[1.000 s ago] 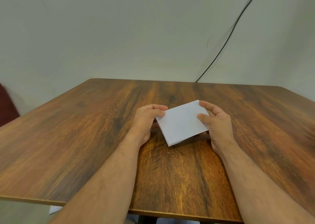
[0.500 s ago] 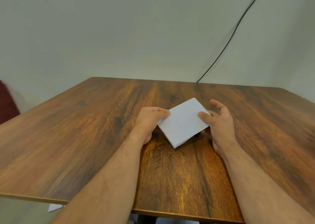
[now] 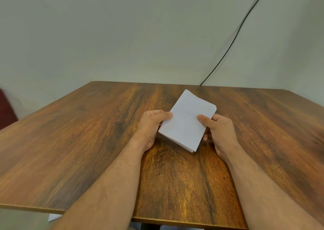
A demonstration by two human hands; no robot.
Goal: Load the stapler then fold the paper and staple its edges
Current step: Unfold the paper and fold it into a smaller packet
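**Folded paper turned lengthwise between both hands**

Head view: you hold the white folded sheet of paper (image 3: 188, 120) just above the brown wood-grain table (image 3: 87, 142), near its middle. Your left hand (image 3: 150, 126) pinches the left edge, thumb on top and fingers curled beneath. Your right hand (image 3: 219, 131) pinches the right edge the same way. A second ago the paper lay wider and flatter between your hands; it has since swung round, so its long side now runs away from you and its far corner tilts up. That suggests you are checking the fold or the stapled edges. Faint small marks show near the far edge; whether they are staples cannot be told. No stapler is in view. No writing or brand can be read. A black cable (image 3: 233, 38) runs down the far wall.
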